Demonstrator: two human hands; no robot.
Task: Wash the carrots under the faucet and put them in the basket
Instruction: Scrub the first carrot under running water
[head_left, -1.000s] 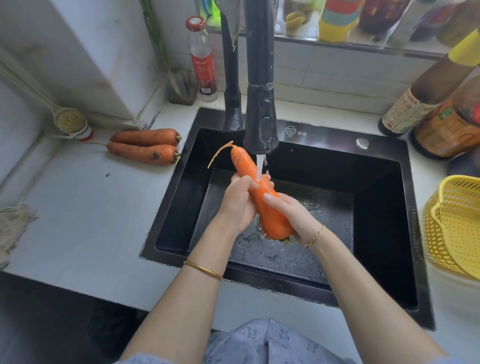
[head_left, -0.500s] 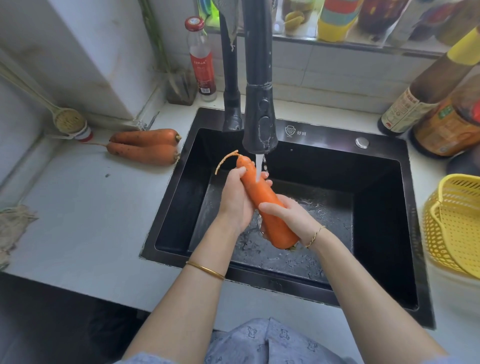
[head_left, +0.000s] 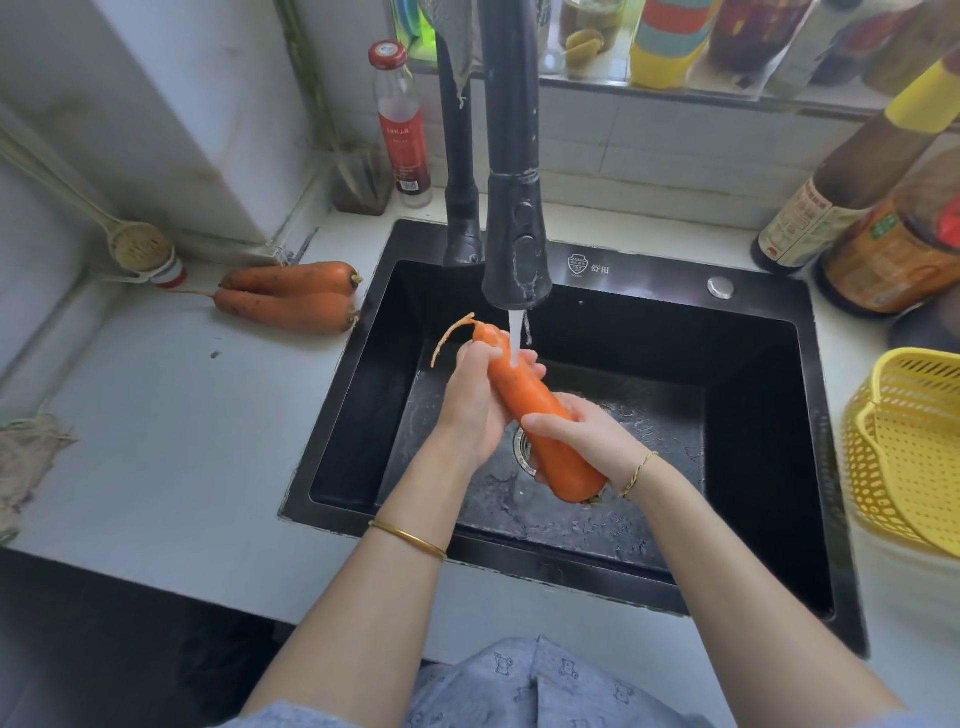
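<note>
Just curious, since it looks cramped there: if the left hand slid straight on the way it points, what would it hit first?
Probably the faucet head, just beyond the left hand gripping the carrot; if the hand sits lower than it looks, the back wall of the sink instead.

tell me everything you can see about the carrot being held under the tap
The carrot is thick and bright orange and looks wet. It has a thin curled root tail at its narrow far end and a blunt stem end nearest the person. It is held slanted over the black sink, above the drain. The left hand grips its upper part and the right hand wraps its lower part. A stream of water from the faucet lands near its narrow end.
</note>
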